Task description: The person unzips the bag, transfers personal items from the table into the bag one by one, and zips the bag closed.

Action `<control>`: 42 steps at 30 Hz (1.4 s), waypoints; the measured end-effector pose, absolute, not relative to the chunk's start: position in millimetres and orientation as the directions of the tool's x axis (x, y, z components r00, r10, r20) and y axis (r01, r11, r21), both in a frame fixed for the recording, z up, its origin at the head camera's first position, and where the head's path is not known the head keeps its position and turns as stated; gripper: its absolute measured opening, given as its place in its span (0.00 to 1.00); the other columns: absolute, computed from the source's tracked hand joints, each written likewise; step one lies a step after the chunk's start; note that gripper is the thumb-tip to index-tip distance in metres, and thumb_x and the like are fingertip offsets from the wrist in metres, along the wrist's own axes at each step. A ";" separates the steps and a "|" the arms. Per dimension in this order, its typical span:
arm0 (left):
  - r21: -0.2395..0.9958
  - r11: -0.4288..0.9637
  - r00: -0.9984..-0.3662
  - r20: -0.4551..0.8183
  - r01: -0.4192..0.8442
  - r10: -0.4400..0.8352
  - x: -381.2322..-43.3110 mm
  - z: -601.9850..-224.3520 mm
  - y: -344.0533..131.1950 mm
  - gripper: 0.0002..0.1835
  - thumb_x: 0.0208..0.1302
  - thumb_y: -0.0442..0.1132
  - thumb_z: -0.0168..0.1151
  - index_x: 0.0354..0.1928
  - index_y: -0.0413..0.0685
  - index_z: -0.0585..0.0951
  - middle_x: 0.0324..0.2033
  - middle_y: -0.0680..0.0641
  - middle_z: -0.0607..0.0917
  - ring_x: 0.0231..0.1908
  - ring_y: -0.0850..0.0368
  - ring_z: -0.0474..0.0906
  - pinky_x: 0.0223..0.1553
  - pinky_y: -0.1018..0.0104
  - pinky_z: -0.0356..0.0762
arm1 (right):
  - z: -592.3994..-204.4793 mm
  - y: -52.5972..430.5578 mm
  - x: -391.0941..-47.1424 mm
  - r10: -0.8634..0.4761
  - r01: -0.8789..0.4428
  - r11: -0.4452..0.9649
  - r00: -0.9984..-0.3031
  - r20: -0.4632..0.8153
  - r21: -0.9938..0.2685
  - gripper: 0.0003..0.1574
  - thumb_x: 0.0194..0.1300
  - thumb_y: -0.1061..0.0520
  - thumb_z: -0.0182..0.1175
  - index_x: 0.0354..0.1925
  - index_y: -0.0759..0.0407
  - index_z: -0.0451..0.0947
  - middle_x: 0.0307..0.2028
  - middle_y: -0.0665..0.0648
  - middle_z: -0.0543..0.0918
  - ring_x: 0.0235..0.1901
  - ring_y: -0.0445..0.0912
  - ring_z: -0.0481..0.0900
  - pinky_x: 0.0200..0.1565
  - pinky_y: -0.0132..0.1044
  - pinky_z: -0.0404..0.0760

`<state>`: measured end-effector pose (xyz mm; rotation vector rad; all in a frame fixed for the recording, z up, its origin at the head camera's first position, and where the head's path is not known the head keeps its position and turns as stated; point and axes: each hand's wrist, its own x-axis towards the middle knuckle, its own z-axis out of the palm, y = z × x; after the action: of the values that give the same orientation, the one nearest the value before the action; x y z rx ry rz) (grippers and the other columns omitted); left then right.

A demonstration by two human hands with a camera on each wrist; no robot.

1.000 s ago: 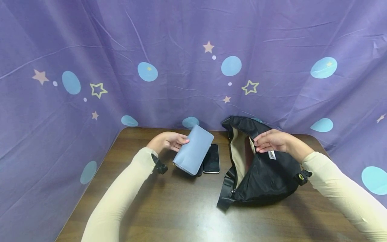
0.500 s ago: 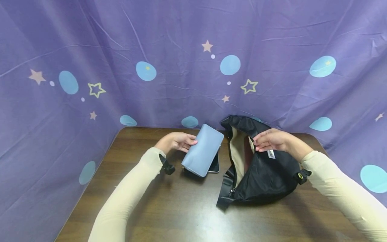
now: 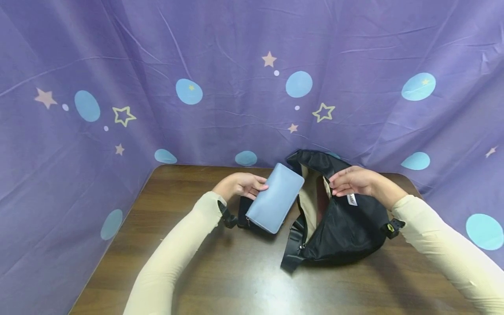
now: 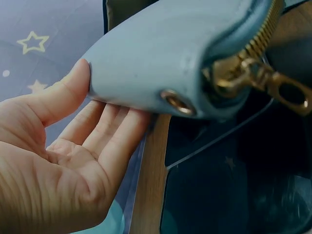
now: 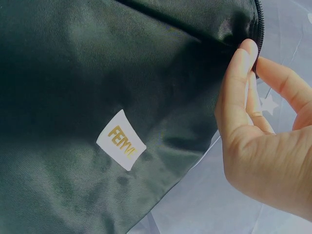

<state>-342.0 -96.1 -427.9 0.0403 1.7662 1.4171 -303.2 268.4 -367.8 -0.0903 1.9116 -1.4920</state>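
Note:
A light blue zip wallet (image 3: 275,199) is pinched at its left edge between the thumb and fingers of my left hand (image 3: 245,186). Gold zip teeth and a gold zip pull (image 4: 287,92) show at its end in the left wrist view. Its far right corner overlaps the mouth of a black bag (image 3: 350,232). My right hand (image 3: 353,181) pinches the bag's zipped edge and holds the mouth wide. Inside, beige lining (image 3: 311,192) and something dark red (image 3: 323,199) show. In the right wrist view the bag bears a white label (image 5: 121,140).
Below the wallet, dark flat glossy things (image 4: 209,195) lie on the wooden table (image 3: 220,271); one dark item (image 3: 244,214) peeks out at its left. The wallet hides the phone seen earlier. The bag's strap (image 3: 292,253) hangs toward the front. A purple curtain (image 3: 220,52) stands behind.
My left hand has carried the wallet to the right, over the phone and up to the bag's mouth. My right hand keeps its hold on the bag's edge.

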 end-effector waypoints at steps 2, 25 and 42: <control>0.812 0.356 -0.637 -0.584 -0.463 0.503 -342.3 -427.8 -90.4 0.29 0.78 0.34 0.52 0.77 0.43 0.62 0.37 0.52 0.84 0.39 0.58 0.82 0.56 0.59 0.80 | -367.3 268.2 -303.1 -0.452 0.357 0.332 -0.752 -0.479 -0.873 0.13 0.72 0.68 0.54 0.37 0.55 0.83 0.32 0.49 0.89 0.34 0.40 0.88 0.44 0.33 0.88; 0.793 0.296 -0.637 -0.606 -0.533 0.476 -344.7 -439.9 -37.6 0.28 0.77 0.37 0.55 0.75 0.43 0.65 0.54 0.42 0.84 0.59 0.49 0.78 0.73 0.53 0.68 | -364.7 268.1 -302.5 -0.470 0.342 0.334 -0.747 -0.470 -0.878 0.12 0.72 0.68 0.54 0.39 0.56 0.83 0.33 0.49 0.88 0.35 0.40 0.88 0.45 0.34 0.88; 0.810 0.202 -0.683 -0.577 -0.551 0.448 -350.5 -443.2 -9.4 0.25 0.77 0.36 0.56 0.72 0.42 0.68 0.68 0.36 0.75 0.72 0.42 0.68 0.74 0.52 0.66 | -365.1 269.3 -304.8 -0.455 0.345 0.343 -0.752 -0.476 -0.874 0.13 0.71 0.69 0.54 0.37 0.55 0.83 0.32 0.49 0.89 0.34 0.40 0.88 0.45 0.34 0.88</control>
<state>-350.5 -9.4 -443.2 -0.0978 1.6887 1.5973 -304.8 269.3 -365.1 -0.0961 1.9195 -1.4815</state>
